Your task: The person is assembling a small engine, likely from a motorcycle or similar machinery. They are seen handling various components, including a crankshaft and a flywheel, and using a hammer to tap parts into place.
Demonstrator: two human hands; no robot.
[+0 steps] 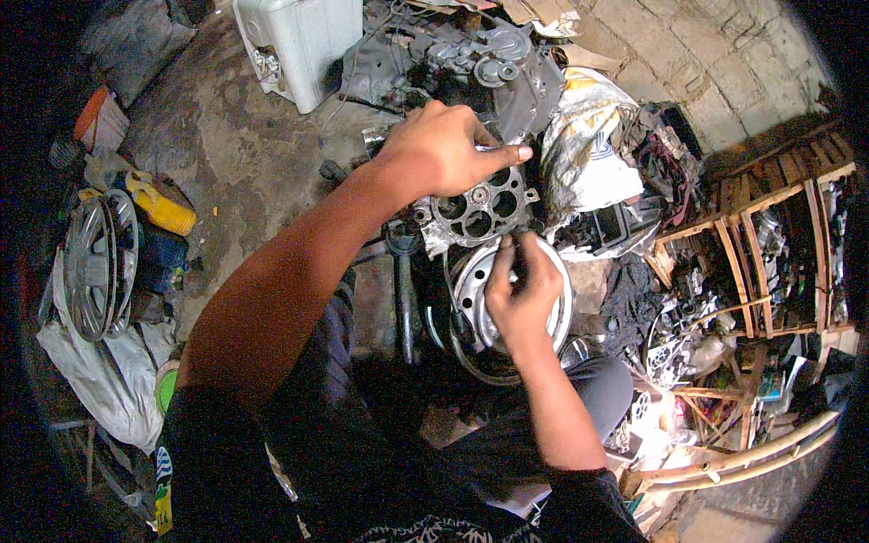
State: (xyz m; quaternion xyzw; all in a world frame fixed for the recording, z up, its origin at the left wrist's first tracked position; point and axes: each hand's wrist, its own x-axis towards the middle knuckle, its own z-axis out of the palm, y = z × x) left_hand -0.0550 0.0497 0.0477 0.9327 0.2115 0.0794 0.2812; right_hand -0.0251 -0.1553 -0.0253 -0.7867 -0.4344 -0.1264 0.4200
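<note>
In front of me, a grey metal engine part (480, 210) with a round, holed hub sits above a silver wheel rim (472, 294). My left hand (439, 149) reaches over its far side, fingers curled down and out of sight, thumb stretched to the right. What lies under that palm is hidden. Below, my right hand (527, 290) has its fingers bent and drawn together at the near right edge of the engine part. Dark smudges cover those fingertips, and anything between them is too small to make out. The rim's right side is partly behind this hand.
Beyond my hands lies a larger engine assembly (493, 68), with a white plastic container (303, 45) to its left. A white sack (593, 149) stands on the right, near a wooden rack (738, 271) of parts. Wheel rims (95, 262) and a yellow jug (161, 204) are at left.
</note>
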